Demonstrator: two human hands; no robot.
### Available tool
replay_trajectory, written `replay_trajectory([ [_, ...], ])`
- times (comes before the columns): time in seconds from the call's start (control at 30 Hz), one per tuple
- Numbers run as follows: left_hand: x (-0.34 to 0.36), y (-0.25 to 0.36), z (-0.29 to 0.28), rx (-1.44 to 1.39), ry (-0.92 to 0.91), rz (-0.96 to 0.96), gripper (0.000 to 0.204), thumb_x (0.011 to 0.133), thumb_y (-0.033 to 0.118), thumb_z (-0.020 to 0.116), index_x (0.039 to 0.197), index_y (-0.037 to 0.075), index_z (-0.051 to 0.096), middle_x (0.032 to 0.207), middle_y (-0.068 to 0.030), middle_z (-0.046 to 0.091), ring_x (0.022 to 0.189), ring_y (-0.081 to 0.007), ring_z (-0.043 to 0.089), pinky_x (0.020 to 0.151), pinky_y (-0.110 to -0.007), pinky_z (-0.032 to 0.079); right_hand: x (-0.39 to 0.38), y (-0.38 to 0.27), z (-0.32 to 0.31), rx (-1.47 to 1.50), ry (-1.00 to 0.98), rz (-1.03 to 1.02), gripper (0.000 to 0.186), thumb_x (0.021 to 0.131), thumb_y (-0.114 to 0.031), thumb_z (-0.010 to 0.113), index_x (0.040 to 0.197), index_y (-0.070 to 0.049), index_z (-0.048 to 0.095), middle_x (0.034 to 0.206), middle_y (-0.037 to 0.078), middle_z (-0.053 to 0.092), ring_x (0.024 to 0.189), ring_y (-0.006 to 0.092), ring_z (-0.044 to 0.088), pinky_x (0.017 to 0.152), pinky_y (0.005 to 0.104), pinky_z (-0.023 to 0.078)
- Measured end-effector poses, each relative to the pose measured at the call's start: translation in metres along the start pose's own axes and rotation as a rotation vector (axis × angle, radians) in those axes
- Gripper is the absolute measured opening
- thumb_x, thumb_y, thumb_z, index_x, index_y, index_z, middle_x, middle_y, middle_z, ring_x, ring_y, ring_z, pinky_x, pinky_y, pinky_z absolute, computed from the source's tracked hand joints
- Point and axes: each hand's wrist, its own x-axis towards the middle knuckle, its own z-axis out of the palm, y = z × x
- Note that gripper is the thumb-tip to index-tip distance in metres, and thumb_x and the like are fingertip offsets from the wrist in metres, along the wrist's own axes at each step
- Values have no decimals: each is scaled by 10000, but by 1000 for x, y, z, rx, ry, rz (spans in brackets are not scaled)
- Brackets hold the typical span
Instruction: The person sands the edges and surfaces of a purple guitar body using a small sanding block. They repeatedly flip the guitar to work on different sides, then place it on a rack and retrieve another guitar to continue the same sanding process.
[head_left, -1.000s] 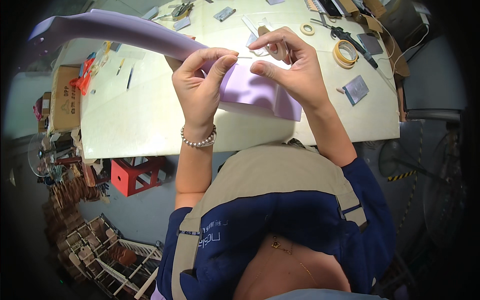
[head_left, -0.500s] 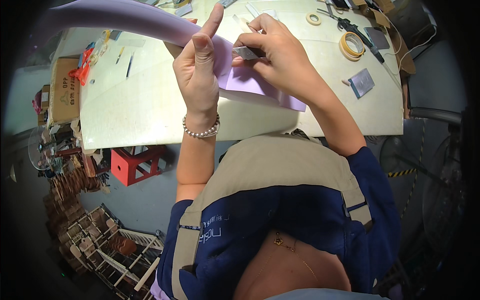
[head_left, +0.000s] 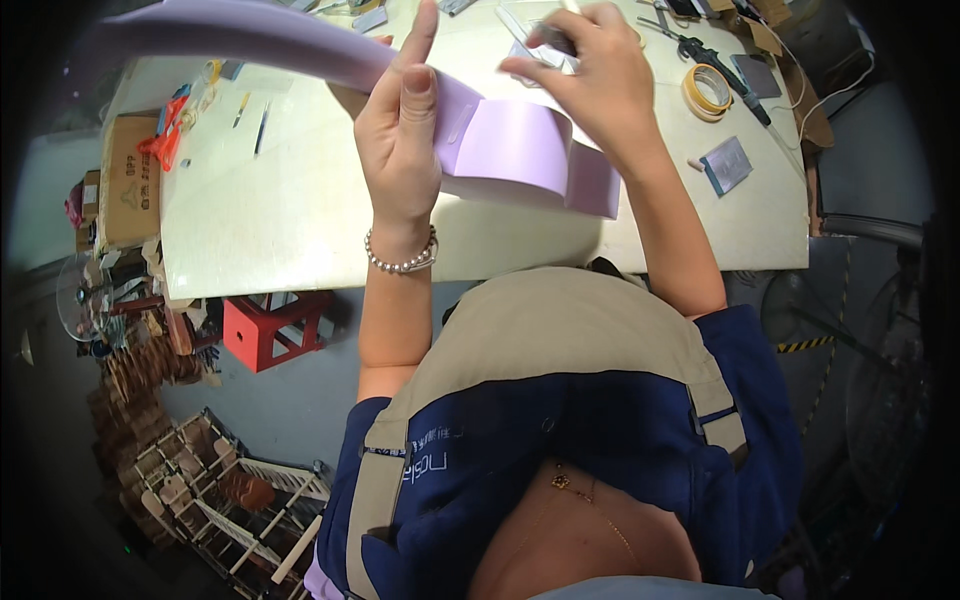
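My left hand (head_left: 395,135) grips a glossy lavender piece (head_left: 510,145), its thumb lying along the top and the index finger pointing up. The piece runs from the upper left as a long, smooth curved bar and ends in a blockier, stepped part at the right, held above the table. A short slot-like mark shows beside the thumb. Off the piece, farther back, is my right hand (head_left: 610,85), smeared by motion. A small dark grey flat piece (head_left: 556,40) shows between its fingers, too blurred to name.
A pale worktable (head_left: 300,220) carries tape rolls (head_left: 706,92), a black air gun (head_left: 715,65), a grey-blue pad (head_left: 725,165), thin pen-like tools (head_left: 261,130) and a red plastic scrap (head_left: 165,140). Cardboard box (head_left: 132,185) at left; red stool (head_left: 270,330) and wooden rack (head_left: 230,490) below.
My right hand has lifted off the lavender piece and moved away to the upper right with the grey flat piece, uncovering the blocky end. My left hand keeps its hold, shifted slightly.
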Motion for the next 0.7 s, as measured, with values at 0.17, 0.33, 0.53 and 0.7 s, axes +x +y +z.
replay_trajectory([
  [0.17, -13, -43, -14, 66, 129, -199, 381, 885, 20, 440, 1261, 47, 388, 995, -32, 454, 839, -127, 424, 778, -251, 391, -62, 123, 3, -699, -17, 370, 200, 756, -299, 577, 869, -138, 615, 917, 106, 546, 900, 268, 504, 710, 440, 395],
  [0.33, -6, 9, 9, 153, 454, -52, 765, 900, 57, 455, 1388, 122, -131, 1345, -145, 321, 968, -205, 431, 850, -326, 425, -169, 191, 34, -793, -245, 312, 203, 710, -223, 561, 894, -150, 605, 1100, 96, 523, 970, 247, 461, 738, 409, 350],
  [0.53, -8, -61, -51, -158, 246, -410, 411, 855, 165, 569, 1181, -41, 427, 1047, -155, 558, 867, -214, 538, 743, -346, 457, -180, 167, 3, -486, -158, 478, 201, 655, -250, 686, 804, -151, 594, 1049, 53, 477, 949, 221, 461, 738, 362, 392],
  [0.7, 1, -31, -58, -343, 59, -479, 296, 839, 86, 551, 1094, -60, 523, 1059, -155, 582, 841, -177, 548, 674, -305, 435, -181, 137, -2, -234, 8, 526, 191, 690, -264, 714, 784, -127, 619, 1071, 46, 482, 893, 248, 528, 741, 360, 432],
])
